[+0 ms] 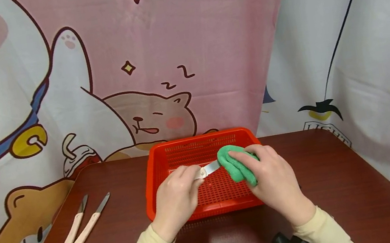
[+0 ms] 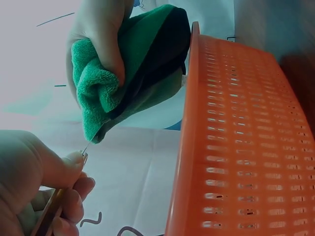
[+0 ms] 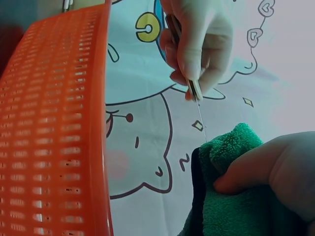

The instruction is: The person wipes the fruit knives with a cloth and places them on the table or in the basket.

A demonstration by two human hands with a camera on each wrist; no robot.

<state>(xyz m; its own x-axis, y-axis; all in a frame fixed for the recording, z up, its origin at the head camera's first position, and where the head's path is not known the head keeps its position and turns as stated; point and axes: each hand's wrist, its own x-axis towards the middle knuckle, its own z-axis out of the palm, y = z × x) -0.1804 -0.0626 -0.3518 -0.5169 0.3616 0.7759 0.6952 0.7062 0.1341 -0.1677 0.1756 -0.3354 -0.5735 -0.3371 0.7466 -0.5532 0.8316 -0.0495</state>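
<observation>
My left hand (image 1: pixel 177 197) grips a knife (image 1: pixel 211 167) by its pale handle, thumb pressed along the side in the left wrist view. The blade points right, and its far end is hidden in a folded green towel (image 1: pixel 234 167). My right hand (image 1: pixel 275 179) pinches that towel around the blade, the thumb (image 3: pixel 236 179) showing on the plush side in the right wrist view. Both hands and the knife are above the red plastic basket (image 1: pixel 210 212). The left wrist view shows a dark edge on the towel (image 2: pixel 147 44).
Two more knives with pale handles lie side by side at the left of the brown table (image 1: pixel 344 182): a shorter one (image 1: pixel 73 231) and a longer one (image 1: pixel 88 230). The basket stands at the middle. A cartoon-printed curtain (image 1: pixel 206 50) hangs behind the table.
</observation>
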